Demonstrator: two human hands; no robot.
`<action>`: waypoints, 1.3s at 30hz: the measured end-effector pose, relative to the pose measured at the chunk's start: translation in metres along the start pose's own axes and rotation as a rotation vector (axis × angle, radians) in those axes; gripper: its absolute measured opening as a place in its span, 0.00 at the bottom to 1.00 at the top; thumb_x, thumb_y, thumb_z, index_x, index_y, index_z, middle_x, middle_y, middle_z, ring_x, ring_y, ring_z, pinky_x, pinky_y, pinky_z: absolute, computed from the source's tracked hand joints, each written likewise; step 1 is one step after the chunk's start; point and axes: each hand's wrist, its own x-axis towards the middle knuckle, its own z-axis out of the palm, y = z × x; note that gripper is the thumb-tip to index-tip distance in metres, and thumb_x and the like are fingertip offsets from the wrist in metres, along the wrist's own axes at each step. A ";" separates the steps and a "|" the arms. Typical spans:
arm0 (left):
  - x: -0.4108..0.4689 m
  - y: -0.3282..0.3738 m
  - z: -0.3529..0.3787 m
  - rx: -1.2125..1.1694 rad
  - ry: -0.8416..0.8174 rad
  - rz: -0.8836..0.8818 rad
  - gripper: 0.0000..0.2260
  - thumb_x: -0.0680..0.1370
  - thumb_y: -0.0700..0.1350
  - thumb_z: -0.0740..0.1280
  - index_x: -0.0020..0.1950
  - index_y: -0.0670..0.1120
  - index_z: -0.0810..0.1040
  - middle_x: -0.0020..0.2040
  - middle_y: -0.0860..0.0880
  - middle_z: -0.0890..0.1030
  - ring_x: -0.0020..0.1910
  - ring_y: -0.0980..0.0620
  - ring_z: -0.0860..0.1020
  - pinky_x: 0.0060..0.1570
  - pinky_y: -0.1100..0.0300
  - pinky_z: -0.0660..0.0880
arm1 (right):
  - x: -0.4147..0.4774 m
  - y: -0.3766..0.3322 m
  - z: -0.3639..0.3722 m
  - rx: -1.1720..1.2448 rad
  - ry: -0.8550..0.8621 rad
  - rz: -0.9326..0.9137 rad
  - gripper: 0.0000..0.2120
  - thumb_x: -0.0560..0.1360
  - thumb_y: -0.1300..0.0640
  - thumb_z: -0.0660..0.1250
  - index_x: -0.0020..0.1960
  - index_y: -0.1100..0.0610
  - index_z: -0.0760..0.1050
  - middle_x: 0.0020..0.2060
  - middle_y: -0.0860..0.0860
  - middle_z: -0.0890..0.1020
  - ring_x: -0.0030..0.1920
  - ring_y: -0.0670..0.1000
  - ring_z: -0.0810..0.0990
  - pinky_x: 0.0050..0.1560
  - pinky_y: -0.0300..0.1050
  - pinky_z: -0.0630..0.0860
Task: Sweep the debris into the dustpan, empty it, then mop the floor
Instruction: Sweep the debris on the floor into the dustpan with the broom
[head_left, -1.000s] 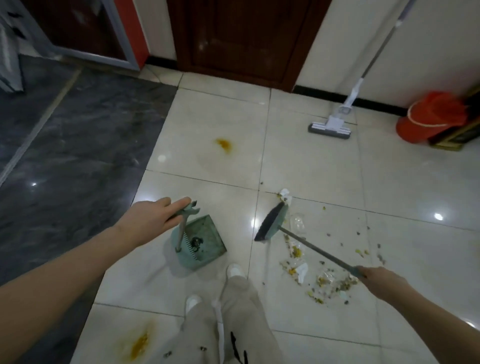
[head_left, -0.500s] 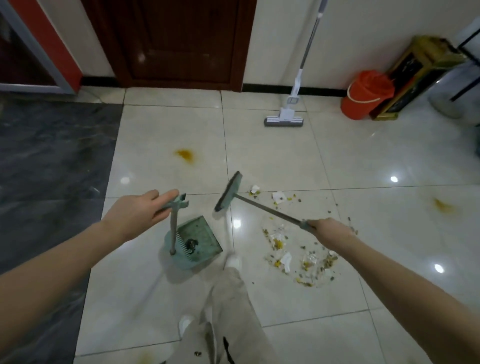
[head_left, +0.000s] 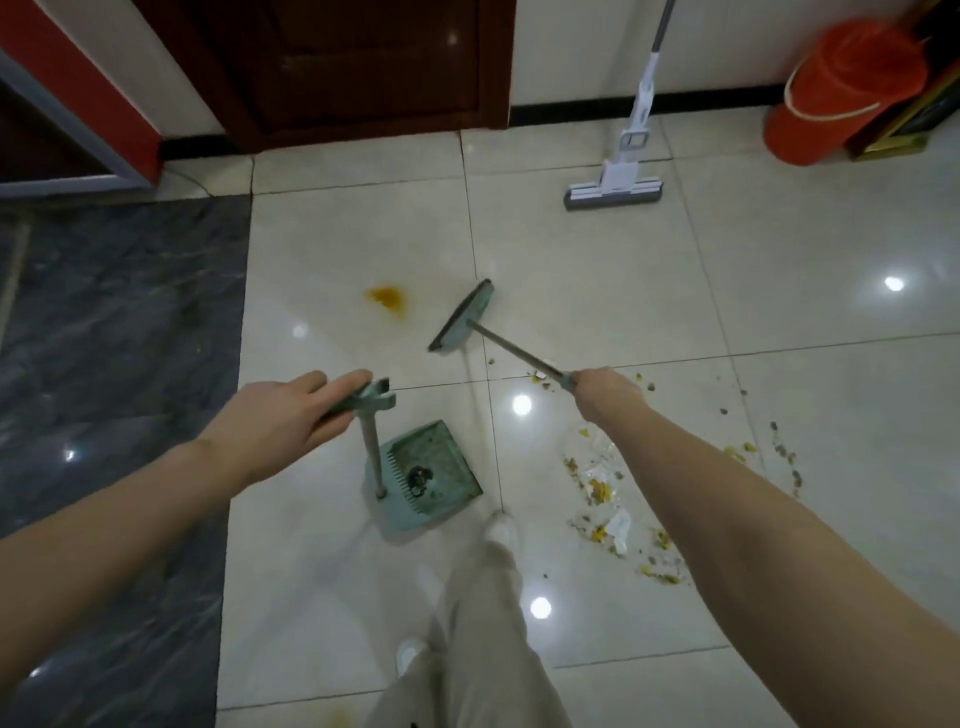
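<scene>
Where tiled floor (head_left: 779, 322) meets far wall, sponge mop (head_left: 615, 189) leans; orange bucket (head_left: 841, 93) at far right corner, blurred. Yellow stain (head_left: 387, 299) just beside broom (head_left: 465, 325) head. Debris (head_left: 608, 499) right of dustpan (head_left: 434, 478), partly hidden by right forearm. Left hand (head_left: 291, 415) holds dustpan's upright handle; right hand (head_left: 605, 389) grips broomstick. Small dark clump in dustpan.

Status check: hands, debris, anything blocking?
Left hand holds dustpan handle; right hand grips broom. Debris unswept, right of dustpan. Nothing between them; mop parked at wall.
</scene>
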 end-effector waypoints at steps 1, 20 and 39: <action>0.013 -0.002 -0.002 0.001 -0.006 0.018 0.20 0.79 0.60 0.51 0.67 0.53 0.63 0.37 0.47 0.76 0.22 0.45 0.73 0.20 0.59 0.70 | -0.002 0.013 0.007 -0.008 -0.016 0.019 0.18 0.79 0.64 0.56 0.65 0.52 0.72 0.41 0.51 0.73 0.40 0.52 0.75 0.39 0.46 0.72; 0.167 -0.071 -0.021 -0.021 -0.039 0.340 0.18 0.78 0.61 0.52 0.67 0.61 0.55 0.46 0.48 0.77 0.36 0.41 0.78 0.36 0.51 0.78 | -0.184 0.131 0.068 0.011 -0.157 0.504 0.14 0.83 0.52 0.52 0.63 0.46 0.73 0.40 0.44 0.74 0.37 0.44 0.75 0.36 0.36 0.72; 0.245 -0.137 -0.048 0.042 -0.036 0.285 0.21 0.78 0.61 0.50 0.70 0.57 0.56 0.47 0.47 0.76 0.34 0.45 0.77 0.32 0.52 0.77 | 0.047 0.021 -0.133 0.118 0.079 0.189 0.16 0.81 0.58 0.55 0.64 0.45 0.73 0.50 0.53 0.78 0.43 0.54 0.76 0.39 0.44 0.70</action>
